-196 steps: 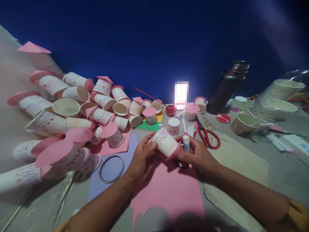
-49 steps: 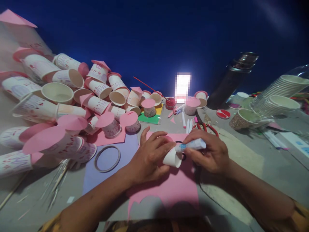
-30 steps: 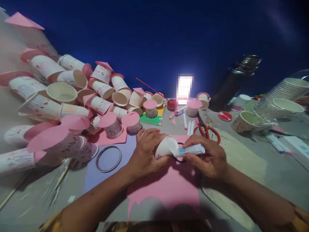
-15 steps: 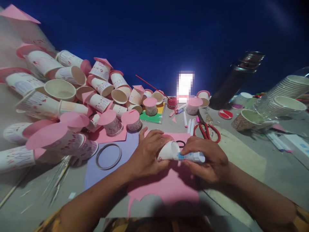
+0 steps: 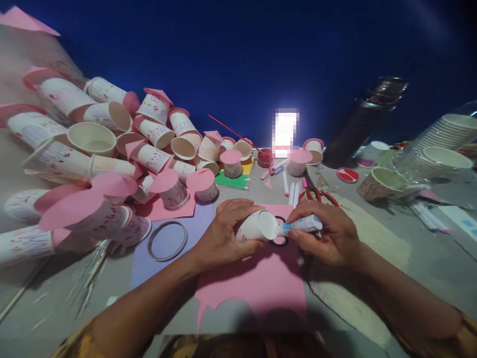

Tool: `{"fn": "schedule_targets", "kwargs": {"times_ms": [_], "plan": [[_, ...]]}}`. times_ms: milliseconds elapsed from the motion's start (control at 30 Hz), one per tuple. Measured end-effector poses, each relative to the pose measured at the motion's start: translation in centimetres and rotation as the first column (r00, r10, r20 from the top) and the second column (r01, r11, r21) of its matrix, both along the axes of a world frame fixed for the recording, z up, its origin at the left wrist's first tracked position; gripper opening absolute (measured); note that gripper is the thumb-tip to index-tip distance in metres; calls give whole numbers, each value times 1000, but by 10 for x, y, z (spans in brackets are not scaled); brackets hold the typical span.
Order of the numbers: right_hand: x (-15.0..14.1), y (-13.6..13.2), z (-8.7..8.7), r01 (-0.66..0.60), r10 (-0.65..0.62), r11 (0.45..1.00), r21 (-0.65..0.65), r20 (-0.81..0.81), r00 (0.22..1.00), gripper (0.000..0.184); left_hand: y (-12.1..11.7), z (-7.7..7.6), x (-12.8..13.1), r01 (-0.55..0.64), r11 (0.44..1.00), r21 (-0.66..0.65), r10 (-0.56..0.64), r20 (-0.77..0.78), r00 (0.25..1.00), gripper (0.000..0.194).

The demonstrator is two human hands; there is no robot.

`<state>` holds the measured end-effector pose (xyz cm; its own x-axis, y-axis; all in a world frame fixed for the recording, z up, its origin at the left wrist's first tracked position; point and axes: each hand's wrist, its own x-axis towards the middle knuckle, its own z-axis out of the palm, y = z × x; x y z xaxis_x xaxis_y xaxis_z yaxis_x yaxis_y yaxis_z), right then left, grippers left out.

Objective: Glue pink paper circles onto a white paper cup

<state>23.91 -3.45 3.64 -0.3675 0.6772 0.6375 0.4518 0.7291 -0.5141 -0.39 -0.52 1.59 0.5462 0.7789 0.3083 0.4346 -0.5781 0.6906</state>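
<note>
My left hand (image 5: pixel 223 233) is wrapped round a white paper cup (image 5: pixel 255 227) held on its side, its mouth turned to the right. My right hand (image 5: pixel 330 236) grips a small white and blue glue tube (image 5: pixel 300 226), and the tube's tip touches the cup's rim. Both hands hover over a pink paper sheet (image 5: pixel 257 286) that lies on the table. A dark ring (image 5: pixel 279 231) shows on the sheet just behind the cup.
A heap of decorated cups with pink paper tops (image 5: pixel 112 159) fills the left. A grey ring (image 5: pixel 167 240) lies on a lilac sheet (image 5: pixel 156 258). Red scissors (image 5: pixel 320 195) and markers (image 5: pixel 292 191) lie beyond my hands. A dark flask (image 5: pixel 363 124) and stacked bowls (image 5: pixel 439 144) stand at the right.
My left hand has turned the cup a little, and the glue tube's tip has shifted up along the rim. A few seconds ago the decorated cup with the pink top left my hands.
</note>
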Motion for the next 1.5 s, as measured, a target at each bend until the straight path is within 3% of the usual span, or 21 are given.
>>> {"fn": "schedule_targets", "kwargs": {"times_ms": [133, 300, 533, 667, 833, 933, 1100, 1200, 1300, 1400, 1500], "plan": [[-6, -5, -4, -90, 88, 994, -63, -39, 995, 6, -1, -1, 1, -16, 999, 38, 19, -75, 997, 54], [-13, -5, -11, -158, 166, 985, 72, -117, 979, 14, -5, 0, 6, 1, 998, 64, 8, -132, 991, 47], [-13, -2, -8, 13, -6, 990, 137, -54, 999, 14, -11, 0, 8, 38, 982, 184, 4, -225, 974, 50], [-13, -4, -6, -96, 96, 988, 121, 2, 995, 11, -11, 0, 7, 36, 971, 235, 35, -291, 956, 51], [-14, -9, -7, -201, 191, 973, 113, 89, 978, 8, -6, 5, 3, 31, 995, 98, 0, -305, 952, 38], [-14, -10, -10, -207, 193, 971, 121, 117, 974, 6, -6, 8, 2, 64, 998, 6, -59, -332, 941, 25], [-13, -7, -12, -153, 140, 978, 140, 104, 985, 6, -10, 13, 4, 137, 989, -60, -150, -394, 907, 25], [-9, -2, -8, -91, 89, 994, 58, 32, 996, 4, -12, 12, 4, 170, 985, -1, -158, -366, 917, 28], [-6, 1, -3, -2, -10, 988, -156, -76, 997, 3, -12, 9, 3, 175, 981, 82, -145, -285, 948, 38], [-3, 5, -5, 32, -144, 895, -445, -219, 965, 9, -10, 9, 2, 182, 978, 105, -162, -181, 970, 44], [1, 10, -13, -52, -246, 771, -634, -373, 894, 19, -7, 9, 2, 163, 982, 93, -157, -75, 985, 51]]}}
